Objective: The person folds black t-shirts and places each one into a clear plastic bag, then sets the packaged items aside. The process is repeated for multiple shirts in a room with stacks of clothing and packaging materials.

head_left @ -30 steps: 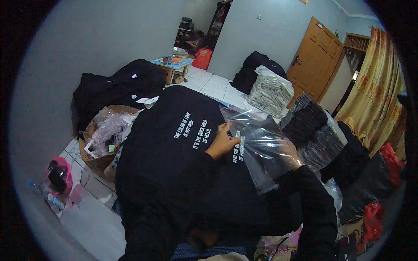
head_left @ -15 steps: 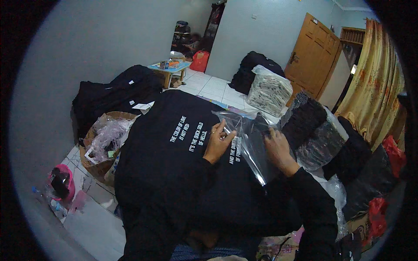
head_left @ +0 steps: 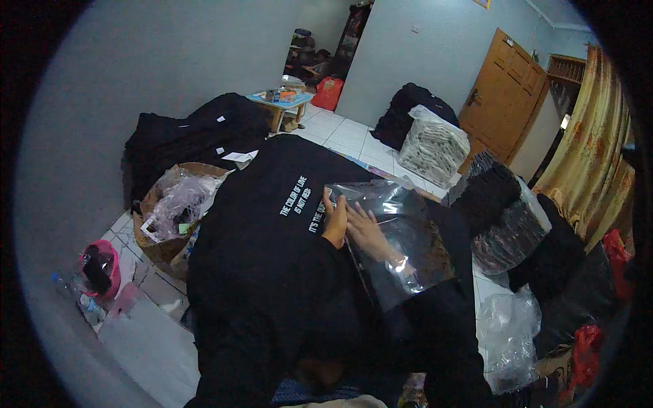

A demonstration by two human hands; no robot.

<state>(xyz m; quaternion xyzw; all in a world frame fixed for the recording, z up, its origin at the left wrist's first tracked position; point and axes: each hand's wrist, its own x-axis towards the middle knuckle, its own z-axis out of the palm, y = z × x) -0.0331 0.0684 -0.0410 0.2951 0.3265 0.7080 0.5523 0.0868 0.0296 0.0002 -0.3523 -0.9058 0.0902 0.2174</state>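
Note:
A black shirt [head_left: 272, 258] with white lettering lies spread out flat before me. Over its right half I have a clear plastic bag [head_left: 425, 245], opened out and shiny. My left hand [head_left: 335, 223] grips the bag's left edge near a corner, fingers closed on the film. Seen through the plastic, my right hand [head_left: 371, 234] looks to be inside the bag, fingers stretched toward the left hand. The bag covers part of the lettering, and my dark sleeves blend into the shirt.
To the left are a box of crumpled plastic [head_left: 173, 211], a pile of black garments [head_left: 197, 143] and a pink basin [head_left: 102, 268]. At right stand stacks of bagged garments [head_left: 507, 217] and loose clear plastic [head_left: 510, 333]. A low table [head_left: 282, 105] is farther back.
The bag has gone from narrow and folded to spread wide over the shirt. My right hand has moved left and now shows through the film. The view has shifted slightly.

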